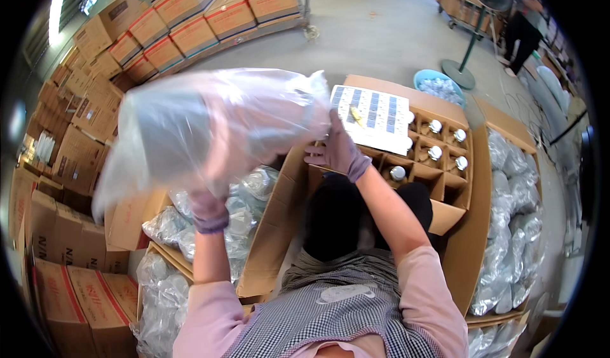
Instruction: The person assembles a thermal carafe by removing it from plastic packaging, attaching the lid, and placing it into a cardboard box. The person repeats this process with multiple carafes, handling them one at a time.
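Note:
A large clear plastic bag point(267, 97) with a bulky shape inside is held up in front of me, over the left side. The shape is blurred, and I cannot make out its kind. My left hand point(210, 210), in a purple-grey glove, grips the bag from below; the plastic covers most of its fingers. By the bag's right end is my right hand point(343, 148), gloved alike, with fingers apart and nothing in them. Close to it, a printed white sheet point(387, 120) with a small yellow item point(357, 115) lies across a divided carton point(438, 209) holding several silver-capped bottles point(398, 173).
Cartons of plastic-wrapped pieces point(508, 231) flank me on the right and the left. Stacked boxes point(82, 110) fill the left side. Beyond the carton stand a blue basin point(438, 75) and a pedestal fan point(467, 59). Another person point(526, 27) is at the far right.

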Demonstrator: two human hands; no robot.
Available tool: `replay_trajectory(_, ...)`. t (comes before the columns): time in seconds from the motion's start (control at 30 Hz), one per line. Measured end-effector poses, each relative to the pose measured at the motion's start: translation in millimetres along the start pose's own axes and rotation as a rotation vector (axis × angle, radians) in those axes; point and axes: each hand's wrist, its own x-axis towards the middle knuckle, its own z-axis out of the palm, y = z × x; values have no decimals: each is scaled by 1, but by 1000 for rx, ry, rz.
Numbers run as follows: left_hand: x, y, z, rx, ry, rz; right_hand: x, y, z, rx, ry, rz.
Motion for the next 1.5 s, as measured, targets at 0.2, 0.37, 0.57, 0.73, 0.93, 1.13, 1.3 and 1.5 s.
replay_trajectory(0.2, -17, 137, 33, -821, -417, 115, -80, -102, -105, 48, -411, -558)
replay_trajectory(0.37, -7, 192, 80, -975, -668, 324, -172, -113, -166, -655, -136, -676)
replay_trajectory(0.57, 46, 260, 29, -1053, -236, -15, -204, -64, -149, -948, 163, -944)
replay_trajectory(0.73, -48, 269, 25, -806, -416, 337, -243, 12, -167, -1096, 177, -676)
replay_trajectory(0.93, -136, 235, 3, -918, -485, 393, -245, -48, -173, -914, 384, -816)
replay_trajectory(1.13, -64, 212, 8, -1334, -1113, 467, -200, -109, -80, -1485, 391, -879)
replay_trajectory(1.3, 22, 132, 105, -1447, -1140, -340, -188, -98, -88, -1460, 525, -1181)
replay_trajectory(1.5, 99, 220, 337, -299, -928, -444, -190, -99, -88, -1424, 591, -1136)
